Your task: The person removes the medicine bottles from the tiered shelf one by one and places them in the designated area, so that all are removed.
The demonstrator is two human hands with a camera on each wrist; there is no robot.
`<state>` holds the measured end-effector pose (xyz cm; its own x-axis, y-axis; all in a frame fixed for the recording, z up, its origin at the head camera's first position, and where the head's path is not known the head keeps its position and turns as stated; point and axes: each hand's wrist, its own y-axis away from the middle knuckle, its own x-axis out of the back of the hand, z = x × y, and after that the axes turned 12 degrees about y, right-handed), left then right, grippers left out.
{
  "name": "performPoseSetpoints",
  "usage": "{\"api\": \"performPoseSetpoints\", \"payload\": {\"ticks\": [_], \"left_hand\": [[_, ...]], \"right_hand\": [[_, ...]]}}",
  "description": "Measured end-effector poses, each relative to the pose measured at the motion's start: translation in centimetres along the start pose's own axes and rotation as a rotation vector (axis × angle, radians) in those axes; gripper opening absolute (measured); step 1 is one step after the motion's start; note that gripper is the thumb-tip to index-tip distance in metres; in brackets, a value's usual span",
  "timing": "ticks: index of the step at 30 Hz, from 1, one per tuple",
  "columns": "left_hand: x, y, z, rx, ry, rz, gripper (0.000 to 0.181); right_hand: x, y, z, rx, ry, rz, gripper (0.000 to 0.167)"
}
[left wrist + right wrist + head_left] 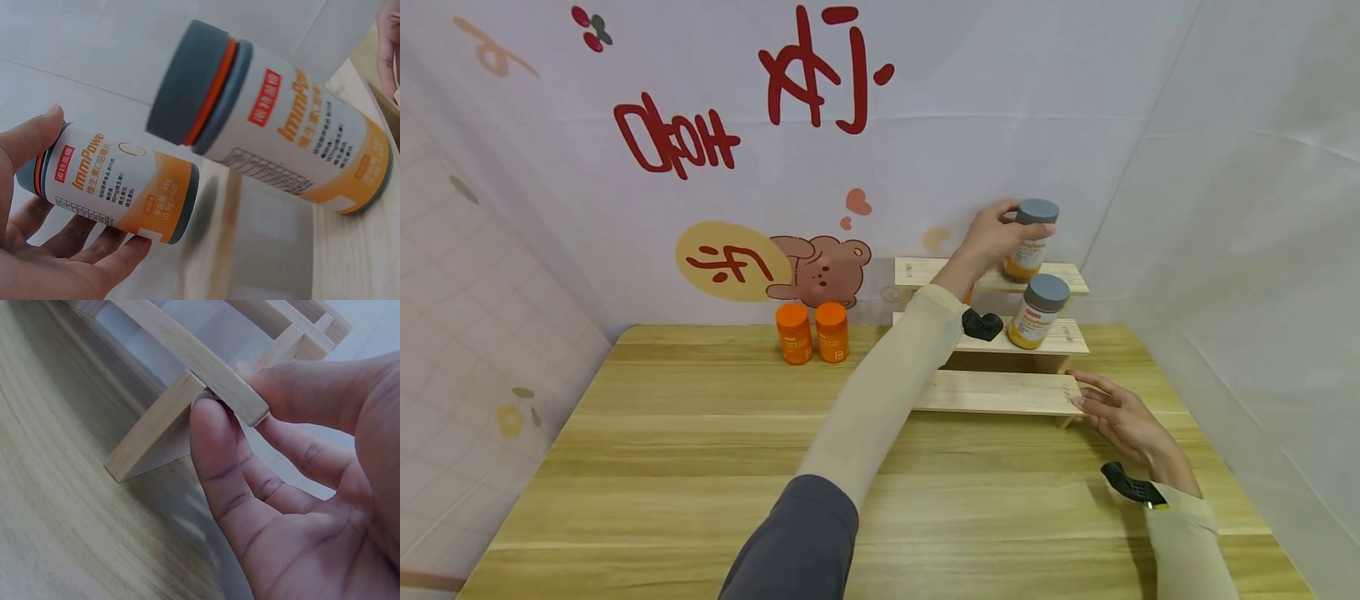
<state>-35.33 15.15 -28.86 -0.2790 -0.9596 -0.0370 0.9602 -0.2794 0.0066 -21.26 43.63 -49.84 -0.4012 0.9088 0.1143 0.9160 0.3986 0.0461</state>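
Observation:
My left hand (994, 235) grips a vitamin C tablet bottle (1027, 254) with a grey lid and white-and-orange label at the top step of a wooden tiered shelf (1000, 392). Whether its base touches the board, I cannot tell. A matching bottle (1039, 312) stands on the middle step, just below. In the left wrist view, thumb and fingers wrap the held bottle (119, 181) near its lid, beside the second bottle (300, 125). My right hand (1123, 421) pinches the right end of the lowest board (206, 365) between thumb and fingers.
Two orange bottles, one (794, 335) beside the other (832, 333), stand on the wooden table (700, 467) left of the shelf. My left forearm crosses in front of the shelf and hides part of it. Printed white cloth (1000, 100) hangs behind and at both sides.

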Motion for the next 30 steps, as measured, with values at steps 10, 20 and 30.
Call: {"api": "performPoseSetpoints", "payload": {"ticks": [10, 20, 30], "left_hand": [[1.9, 0.6, 0.9, -0.008, 0.002, -0.028, 0.068], [4.1, 1.1, 1.1, -0.026, 0.041, -0.017, 0.066], [6.6, 1.9, 1.5, -0.057, 0.117, -0.023, 0.058]], "right_hand": [[0.0, 0.1, 0.0, 0.003, 0.002, -0.009, 0.055], [-0.1, 0.2, 0.2, -0.001, -0.001, -0.001, 0.058], [0.0, 0.1, 0.2, -0.005, -0.013, 0.002, 0.055]]}}
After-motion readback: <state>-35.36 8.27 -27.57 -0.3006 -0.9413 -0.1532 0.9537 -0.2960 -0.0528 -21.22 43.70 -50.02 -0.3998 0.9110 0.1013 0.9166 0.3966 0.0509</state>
